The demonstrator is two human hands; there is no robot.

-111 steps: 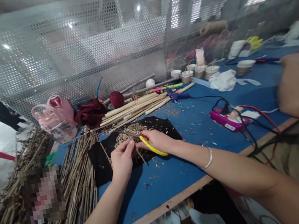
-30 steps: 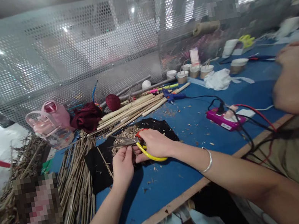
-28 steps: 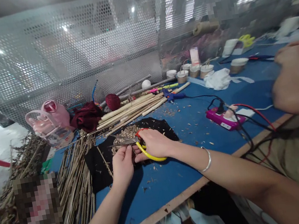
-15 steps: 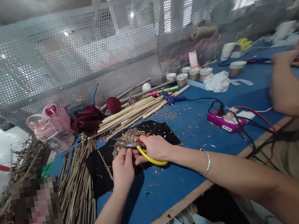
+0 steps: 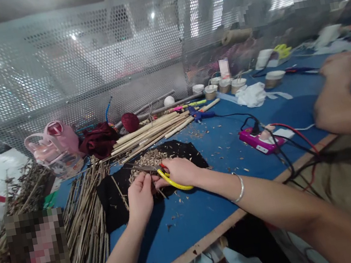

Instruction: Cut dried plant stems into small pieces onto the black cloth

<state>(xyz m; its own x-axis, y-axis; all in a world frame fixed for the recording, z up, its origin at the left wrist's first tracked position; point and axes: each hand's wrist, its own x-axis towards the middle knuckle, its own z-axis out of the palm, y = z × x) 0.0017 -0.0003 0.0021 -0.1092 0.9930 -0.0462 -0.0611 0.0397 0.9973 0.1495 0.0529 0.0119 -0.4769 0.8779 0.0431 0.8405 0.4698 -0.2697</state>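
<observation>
- Head view: right hand grips scissors over chips, toward the tabletop's left edge.
- Left hand pinches a twig, fingertips just beside the blades.
- A slip could nick them.

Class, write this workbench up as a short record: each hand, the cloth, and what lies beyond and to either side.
Right hand: grips yellow-and-red-handled scissors
Left hand: fingertips beside the blades; anything pinched is unclear
Cloth: black, strewn with pale clippings
Beyond: pale sticks, blue glue gun
Left side: brown stalks
Right side: purple power strip
</observation>
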